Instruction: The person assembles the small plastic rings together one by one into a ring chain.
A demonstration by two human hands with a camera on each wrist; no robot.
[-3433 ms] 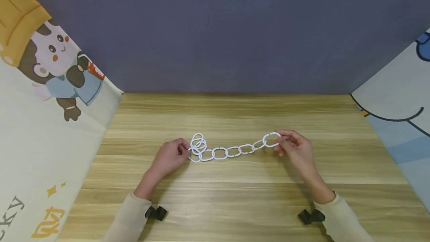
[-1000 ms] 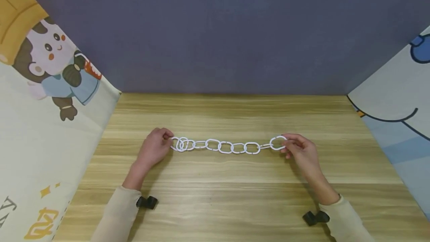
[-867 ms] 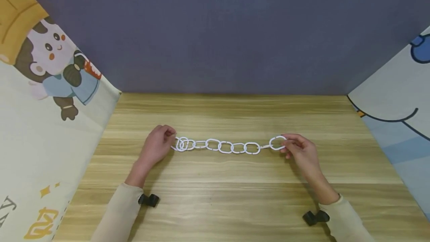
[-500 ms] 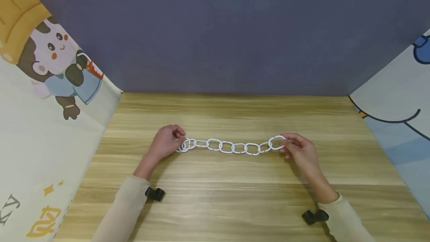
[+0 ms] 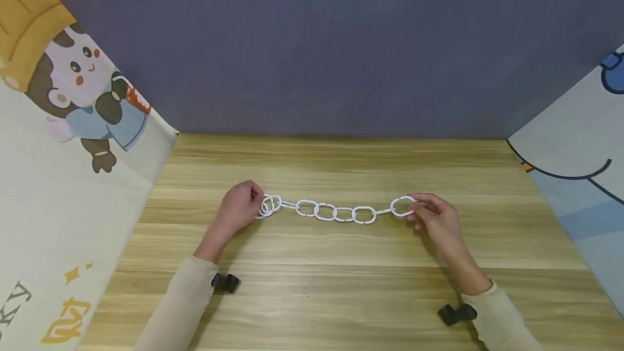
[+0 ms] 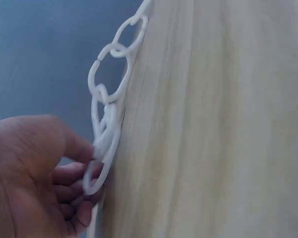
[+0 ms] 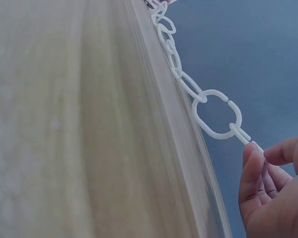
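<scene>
A white plastic chain (image 5: 335,214) of oval links stretches sideways between my two hands, low over the wooden table. My left hand (image 5: 238,207) pinches its left end, where several links bunch and overlap by the fingertips. In the left wrist view, the left thumb presses on these white links (image 6: 109,144), and the other fingers curl behind. At the opposite end, my right hand (image 5: 435,221) pinches the last link (image 5: 402,216) between thumb and index finger. The right wrist view shows that link edge-on, and the chain (image 7: 195,113) running away from it in a line.
The wooden table (image 5: 312,286) spreads out below both hands. A dark blue-grey panel (image 5: 341,47) rises along its back edge. Printed cartoon panels stand on the left (image 5: 63,205) and right (image 5: 575,177). A small black camera sits on each wrist.
The chain's left part, heaped 3.4 s ago, is drawn out into a longer row. My left hand went left, then shifted slightly right among the end links. The right hand moved slightly right, then stayed.
</scene>
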